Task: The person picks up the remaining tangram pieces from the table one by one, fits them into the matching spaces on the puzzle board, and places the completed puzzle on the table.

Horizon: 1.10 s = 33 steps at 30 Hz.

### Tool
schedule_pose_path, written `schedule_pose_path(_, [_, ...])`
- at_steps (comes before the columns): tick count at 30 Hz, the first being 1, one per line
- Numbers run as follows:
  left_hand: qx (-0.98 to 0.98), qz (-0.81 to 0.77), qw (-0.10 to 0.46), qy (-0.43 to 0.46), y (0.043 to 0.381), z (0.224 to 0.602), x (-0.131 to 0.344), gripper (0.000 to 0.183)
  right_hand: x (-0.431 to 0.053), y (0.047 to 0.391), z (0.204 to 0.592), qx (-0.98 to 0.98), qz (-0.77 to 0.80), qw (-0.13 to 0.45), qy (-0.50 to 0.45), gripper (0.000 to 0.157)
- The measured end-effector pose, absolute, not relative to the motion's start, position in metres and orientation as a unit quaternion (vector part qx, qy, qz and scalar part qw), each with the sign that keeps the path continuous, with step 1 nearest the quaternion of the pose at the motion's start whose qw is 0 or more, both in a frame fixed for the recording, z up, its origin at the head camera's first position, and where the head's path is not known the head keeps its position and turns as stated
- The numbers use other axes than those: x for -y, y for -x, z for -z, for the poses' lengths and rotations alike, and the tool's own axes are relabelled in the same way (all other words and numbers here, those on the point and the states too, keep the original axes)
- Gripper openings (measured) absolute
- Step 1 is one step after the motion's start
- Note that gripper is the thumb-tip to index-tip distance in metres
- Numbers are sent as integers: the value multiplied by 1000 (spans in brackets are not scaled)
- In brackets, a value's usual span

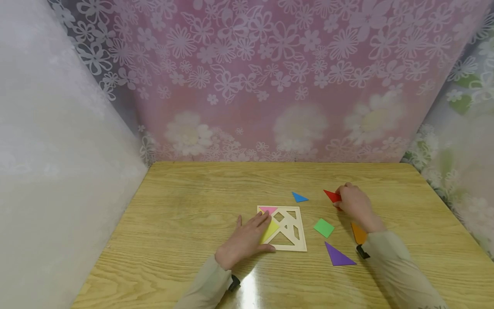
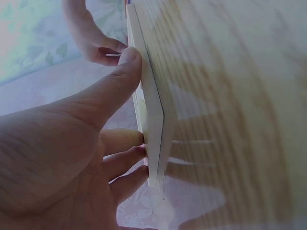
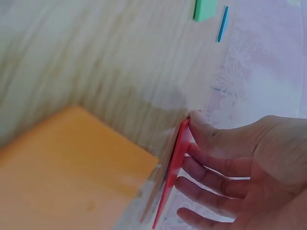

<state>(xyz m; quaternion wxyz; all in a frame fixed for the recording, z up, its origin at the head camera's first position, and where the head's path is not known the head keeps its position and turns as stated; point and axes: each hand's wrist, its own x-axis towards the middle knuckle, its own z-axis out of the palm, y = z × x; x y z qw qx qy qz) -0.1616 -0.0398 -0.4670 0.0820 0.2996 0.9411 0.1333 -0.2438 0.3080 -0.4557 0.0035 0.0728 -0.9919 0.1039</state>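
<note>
My left hand (image 1: 247, 238) lies across the left side of a pale wooden tangram tray (image 1: 302, 234). Its fingers are extended over a yellow triangle (image 1: 272, 229) and a pink piece (image 1: 270, 210) set in the tray, hiding parts of both. In the left wrist view, the thumb and fingertips press along the tray (image 2: 156, 115). To the right, my right hand (image 1: 356, 206) holds a red tangram piece (image 1: 331, 196), partly covered by the fingers. The right wrist view has the thumb at one end of the red piece (image 3: 175, 163) and fingertips against its face, close over the table.
Between the tray and right arm lie a green square (image 1: 323, 228) and a purple triangle (image 1: 338, 255). A blue triangle (image 1: 299, 197) sits beyond the tray. An orange piece (image 1: 358, 234) is partly under the right wrist. Floral cloth (image 1: 247, 86) hangs behind the wooden table (image 1: 185, 206).
</note>
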Motion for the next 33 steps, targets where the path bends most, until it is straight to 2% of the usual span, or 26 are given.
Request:
schedule_pose_path(8, [-942,-128,81,-298,161,467,40,90,-308,243,456,987,-132,21,-90,40])
schedule_pose_path(14, [-941,-131,87,-298,161,466,40,90,-306,243,454,982,-167,16,-83,22])
schedule_pose_path(20, [-943,-124,84,-298,161,467,40,91,-302,240,451,975,-216,6,-48,35])
schedule_pose_path(33, [-943,-124,84,-299,162,467,39,91,-282,216,435,947,-318,46,-21,31])
